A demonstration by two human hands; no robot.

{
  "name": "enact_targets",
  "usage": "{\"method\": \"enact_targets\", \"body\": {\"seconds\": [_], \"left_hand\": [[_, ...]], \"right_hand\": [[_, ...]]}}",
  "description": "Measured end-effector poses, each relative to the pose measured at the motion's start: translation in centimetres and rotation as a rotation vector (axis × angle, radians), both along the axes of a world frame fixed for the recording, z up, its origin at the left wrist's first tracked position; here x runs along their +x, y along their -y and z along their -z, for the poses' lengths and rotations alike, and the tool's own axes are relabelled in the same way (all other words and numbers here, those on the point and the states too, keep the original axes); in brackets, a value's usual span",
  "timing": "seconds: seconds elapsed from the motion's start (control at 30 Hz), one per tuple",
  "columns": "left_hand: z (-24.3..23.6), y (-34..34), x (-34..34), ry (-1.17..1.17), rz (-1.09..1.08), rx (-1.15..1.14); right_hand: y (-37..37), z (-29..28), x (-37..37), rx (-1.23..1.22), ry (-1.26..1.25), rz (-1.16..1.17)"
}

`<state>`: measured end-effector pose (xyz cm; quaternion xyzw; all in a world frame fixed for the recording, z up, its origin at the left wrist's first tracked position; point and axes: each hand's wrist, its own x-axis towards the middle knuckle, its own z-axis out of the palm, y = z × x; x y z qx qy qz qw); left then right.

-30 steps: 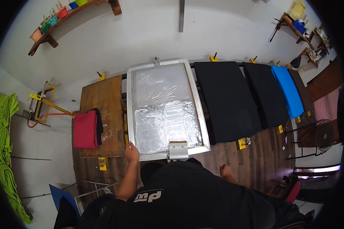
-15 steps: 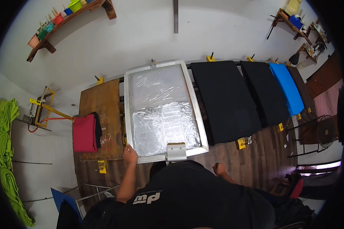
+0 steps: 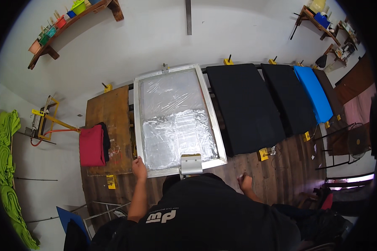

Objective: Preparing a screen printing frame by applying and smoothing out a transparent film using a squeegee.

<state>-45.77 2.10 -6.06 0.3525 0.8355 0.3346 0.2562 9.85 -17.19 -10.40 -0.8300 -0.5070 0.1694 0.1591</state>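
Observation:
A silver-framed printing screen (image 3: 223, 160) lies in front of me, its mesh covered with wrinkled clear film. A metal clamp (image 3: 191, 166) grips the middle of its near edge. My left hand (image 3: 139, 168) is closed at the near left corner of the frame, fingers curled against its side rail. My right hand (image 3: 245, 183) hangs apart from the screen, to the right of its near edge, above the wooden floor. Its fingers are curled in; whether anything small is inside them is hidden.
Left of the screen is a bare wooden board (image 3: 113, 102) with folded red cloth (image 3: 91, 146). To the right are black-covered boards (image 3: 245, 108) and a blue one (image 3: 314, 94). Yellow brackets (image 3: 263, 154) jut from the rack. Shelves (image 3: 77, 17) with tubs hang on the wall.
My right hand has moved slightly to the right, farther from the screen. My left hand stays at the frame's corner. The whole view has shifted a little.

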Motion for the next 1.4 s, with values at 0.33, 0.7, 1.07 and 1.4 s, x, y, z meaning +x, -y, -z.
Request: {"method": "enact_targets", "body": {"seconds": [0.33,0.7,1.07,1.4], "left_hand": [[-12.9,0.8,7.8,-0.158,0.903,0.324],[-12.0,1.3,14.6,-0.439,1.479,0.215],[-14.6,-2.8,14.7,-0.258,1.513,0.205],[-15.8,-4.2,15.0,-0.253,1.436,0.148]], "right_hand": [[-11.0,-15.5,-8.0,0.091,-0.831,-0.17],[-15.2,-17.6,-16.8,0.047,-1.138,-0.469],[-17.0,-19.0,-16.9,0.086,-0.762,-0.553],[-19.8,-19.7,-18.1,0.135,-1.212,-0.333]]}}
